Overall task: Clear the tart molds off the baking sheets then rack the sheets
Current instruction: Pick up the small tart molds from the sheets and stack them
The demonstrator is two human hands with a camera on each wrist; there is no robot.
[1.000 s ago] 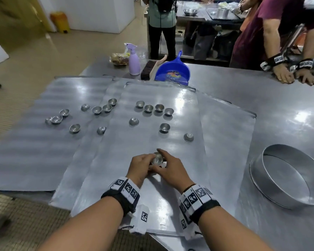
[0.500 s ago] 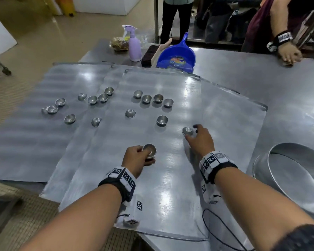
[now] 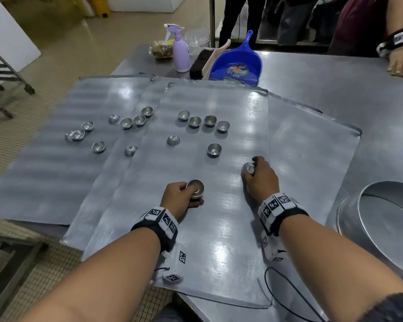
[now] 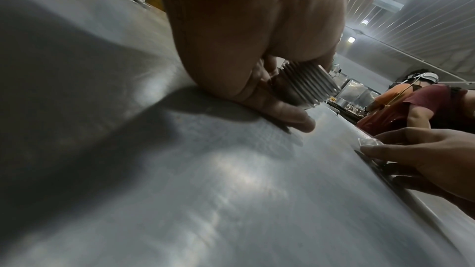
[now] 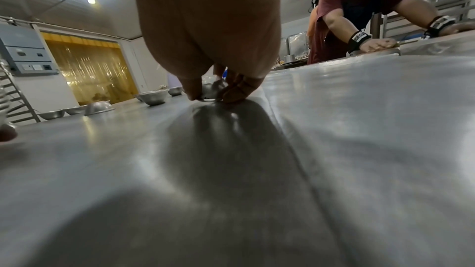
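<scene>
Three overlapping metal baking sheets cover the table; the top sheet [image 3: 219, 228] lies nearest me. My left hand [image 3: 179, 198] holds a stack of nested tart molds [image 3: 196, 188], whose ribbed sides [image 4: 306, 86] show in the left wrist view. My right hand [image 3: 258, 177] pinches a single mold [image 3: 248, 168] lying upside down on the top sheet, fingers curled around it [image 5: 209, 93]. Several loose molds stay on the sheets, among them one upright [image 3: 214, 149], one overturned [image 3: 173, 140], a row of several [image 3: 203, 120] and more on the left sheet [image 3: 98, 147].
A large round metal ring pan [image 3: 386, 226] stands at my right. At the far edge are a blue dustpan [image 3: 236, 63], a brush [image 3: 199, 63] and a lilac spray bottle [image 3: 180, 52]. Another person's hand [image 3: 400, 63] rests on the far right. A rack [image 3: 5, 75] stands at left.
My hands were together on the mold stack. The right hand has since moved away to the right and forward and closed on a single overturned mold; the left keeps the stack.
</scene>
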